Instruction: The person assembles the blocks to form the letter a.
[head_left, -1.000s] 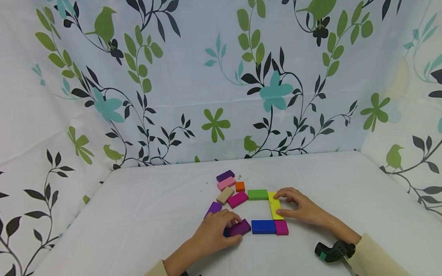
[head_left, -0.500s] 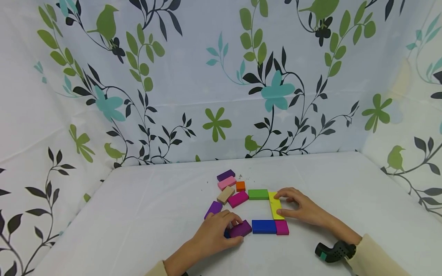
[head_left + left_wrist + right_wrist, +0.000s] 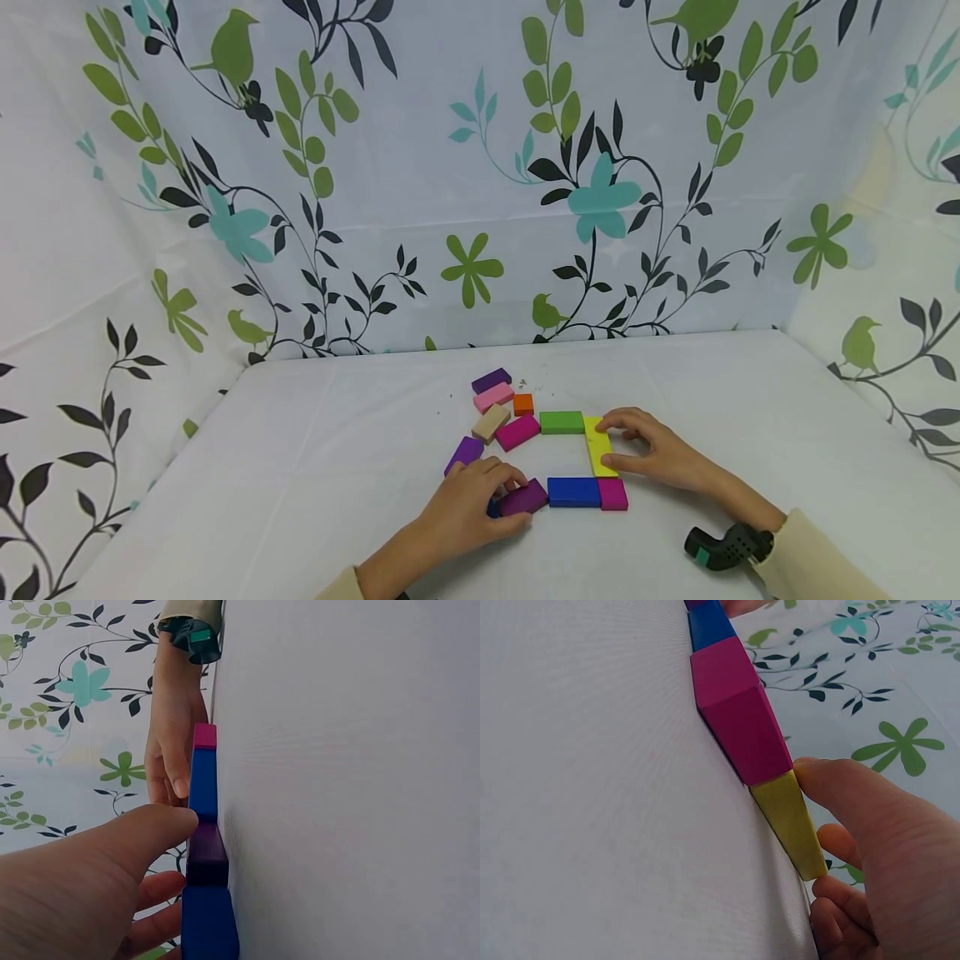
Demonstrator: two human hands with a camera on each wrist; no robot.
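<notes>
My left hand [image 3: 465, 504] pinches a purple block [image 3: 523, 497] between thumb and fingers on the table. That block's right corner comes right up to a long blue block [image 3: 573, 492]. Another blue block [image 3: 210, 924] sits on its other side, mostly hidden under the hand in the head view. On the right, my right hand [image 3: 647, 450] holds a yellow block [image 3: 597, 447], its thumb near one end and fingertips near the other. A magenta block [image 3: 742, 712] lies against the yellow block's near end, beside the long blue one.
A green block [image 3: 561, 422] meets the yellow one's far end. Leftward run a magenta block [image 3: 517, 433], an orange block [image 3: 522, 405], a tan block [image 3: 491, 423], a pink block [image 3: 493, 397] and purple blocks [image 3: 491, 381]. Patterned cloth [image 3: 465, 192] hangs behind the white table [image 3: 337, 450].
The purple block has slid slightly right under my left hand, narrowing the small gap to the long blue block. My right hand stays in place on the yellow block.
</notes>
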